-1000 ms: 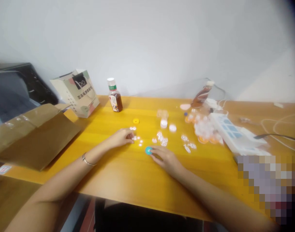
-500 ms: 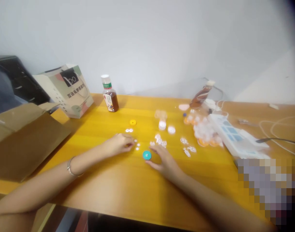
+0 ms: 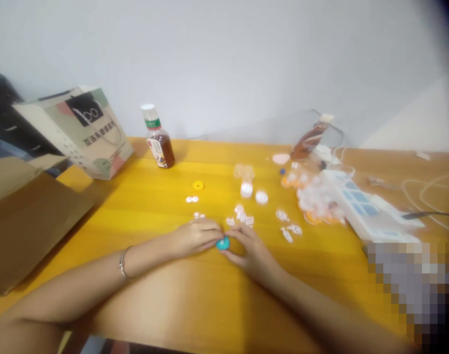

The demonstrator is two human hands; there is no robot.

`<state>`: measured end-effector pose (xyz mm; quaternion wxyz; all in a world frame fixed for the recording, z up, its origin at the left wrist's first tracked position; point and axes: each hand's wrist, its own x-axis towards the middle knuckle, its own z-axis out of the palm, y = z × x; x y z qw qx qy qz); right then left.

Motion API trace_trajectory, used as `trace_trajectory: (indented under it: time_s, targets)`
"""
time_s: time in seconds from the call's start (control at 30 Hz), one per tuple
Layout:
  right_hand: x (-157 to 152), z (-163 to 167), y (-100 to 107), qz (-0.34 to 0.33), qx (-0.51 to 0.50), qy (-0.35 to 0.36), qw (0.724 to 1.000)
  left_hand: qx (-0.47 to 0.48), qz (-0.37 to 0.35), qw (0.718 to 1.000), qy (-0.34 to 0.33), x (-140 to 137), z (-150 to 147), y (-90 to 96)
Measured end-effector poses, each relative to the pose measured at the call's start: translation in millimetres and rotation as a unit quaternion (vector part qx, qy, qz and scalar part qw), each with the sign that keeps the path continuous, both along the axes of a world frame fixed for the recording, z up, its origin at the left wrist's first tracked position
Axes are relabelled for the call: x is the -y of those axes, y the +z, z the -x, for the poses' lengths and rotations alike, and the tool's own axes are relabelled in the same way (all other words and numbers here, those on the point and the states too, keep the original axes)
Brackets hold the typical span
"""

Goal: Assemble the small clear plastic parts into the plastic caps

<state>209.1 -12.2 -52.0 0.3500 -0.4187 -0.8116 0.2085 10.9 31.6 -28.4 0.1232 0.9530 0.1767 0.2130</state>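
Note:
A small teal round disc (image 3: 222, 243) is held at its edge between the thumb and fingers of my right hand (image 3: 252, 248). My left hand (image 3: 197, 236) reaches over to the same disc from the left, its fingers pressed together with the tips at the disc's upper left edge. Whatever those fingertips pinch, if anything, is hidden or too small to name. Just behind my left hand lie a few small white dots (image 3: 197, 215), partly covered by it. White cut-out pieces (image 3: 241, 214) lie beyond my right hand.
Farther back are a yellow disc (image 3: 198, 185), two white rounds (image 3: 192, 199) and white discs (image 3: 261, 197). On the right lie patterned white cut-outs (image 3: 287, 236), a bag of round pieces (image 3: 316, 196) and a white case (image 3: 357, 196). A drink bottle (image 3: 160, 147), paper bag (image 3: 95, 132) and cardboard box (image 3: 33, 221) stand left.
My left hand has moved right and nearer, from the small white dots to the teal disc. My right hand still holds the disc. The view has shifted slightly.

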Motion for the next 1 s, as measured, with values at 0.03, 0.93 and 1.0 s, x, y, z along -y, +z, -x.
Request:
trace_trajectory:
  time_s: [0.03, 0.93, 1.0]
  targets:
    - [0.0, 0.0, 0.0, -0.001, -0.001, 0.001, 1.0, -0.009, -0.023, 1.0, 0.005, 0.8, -0.3, -1.3]
    - [-0.4, -0.1, 0.2, 0.007, -0.003, 0.011, 1.0, -0.04, 0.13, 0.984, 0.118, 15.8, -5.7, 11.1]
    - [-0.3, 0.0, 0.9, 0.007, -0.005, 0.009, 1.0, -0.025, 0.12, 0.982, 0.145, 19.8, -9.6, 5.9]
